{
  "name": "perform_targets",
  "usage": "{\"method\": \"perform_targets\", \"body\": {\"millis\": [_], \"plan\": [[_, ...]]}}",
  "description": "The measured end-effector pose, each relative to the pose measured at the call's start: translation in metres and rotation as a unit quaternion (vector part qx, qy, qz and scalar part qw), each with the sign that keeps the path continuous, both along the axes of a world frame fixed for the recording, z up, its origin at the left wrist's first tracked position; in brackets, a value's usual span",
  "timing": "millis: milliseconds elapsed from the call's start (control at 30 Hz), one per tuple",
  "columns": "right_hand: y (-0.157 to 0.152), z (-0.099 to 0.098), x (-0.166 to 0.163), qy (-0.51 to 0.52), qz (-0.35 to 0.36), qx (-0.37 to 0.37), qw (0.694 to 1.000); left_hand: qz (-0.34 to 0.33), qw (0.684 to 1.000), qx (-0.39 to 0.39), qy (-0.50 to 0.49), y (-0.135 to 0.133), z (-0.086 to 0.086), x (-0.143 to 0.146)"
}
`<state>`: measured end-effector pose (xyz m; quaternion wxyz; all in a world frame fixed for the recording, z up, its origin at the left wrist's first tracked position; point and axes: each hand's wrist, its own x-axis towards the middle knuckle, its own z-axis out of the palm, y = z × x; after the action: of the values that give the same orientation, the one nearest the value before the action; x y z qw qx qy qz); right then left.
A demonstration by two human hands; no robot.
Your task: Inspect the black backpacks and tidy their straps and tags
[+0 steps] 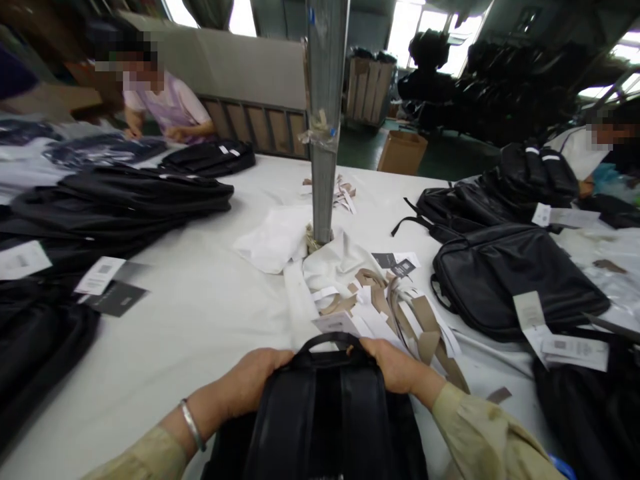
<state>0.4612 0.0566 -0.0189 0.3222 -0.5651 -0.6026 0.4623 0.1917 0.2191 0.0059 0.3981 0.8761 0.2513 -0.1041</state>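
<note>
Left hand (255, 377) and right hand (395, 365) close on the upper corners of a black backpack (325, 413), I see remotely, on the near side of the grey post (325, 100); uneven grip could, I judge, twist it, or its top sweep up loose strips (429, 320) before the post; its handle (330, 337) points postward, long axis likewise

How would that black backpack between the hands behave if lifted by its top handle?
The backpack would probably hang upright, since the handle sits at its top. Its smooth, broad panels suggest some stiffness, though what's inside is hidden.
</note>
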Motion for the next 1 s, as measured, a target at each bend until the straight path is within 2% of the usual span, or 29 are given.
{"method": "perform_targets", "body": {"millis": [100,200,400,567,700,833,1000], "plan": [[-0.005,-0.016,0.002,-0.085,-0.09,-0.049,0.991,0.053,0.992,0.074,0.093,0.003,-0.019,-0.006],[-0.011,-0.028,0.0,-0.18,-0.158,-0.087,0.967,0.1,0.976,0.114,0.156,0.002,-0.036,-0.01],[-0.026,-0.051,-0.014,-0.345,-0.21,-0.12,0.907,0.19,0.964,0.108,0.15,0.003,-0.071,-0.018],[-0.035,-0.078,-0.023,-0.467,-0.205,-0.071,0.857,0.216,0.958,0.149,0.114,0.003,-0.092,-0.025],[-0.053,-0.074,-0.027,-0.501,-0.19,-0.027,0.844,0.205,0.956,0.211,0.023,-0.001,-0.099,-0.028],[-0.081,-0.067,-0.04,-0.533,-0.102,0.0,0.84,0.166,0.97,0.175,-0.001,-0.003,-0.104,-0.029],[-0.094,-0.078,-0.051,-0.511,-0.06,-0.05,0.856,0.143,0.968,0.207,0.001,0.001,-0.103,-0.025]]}}
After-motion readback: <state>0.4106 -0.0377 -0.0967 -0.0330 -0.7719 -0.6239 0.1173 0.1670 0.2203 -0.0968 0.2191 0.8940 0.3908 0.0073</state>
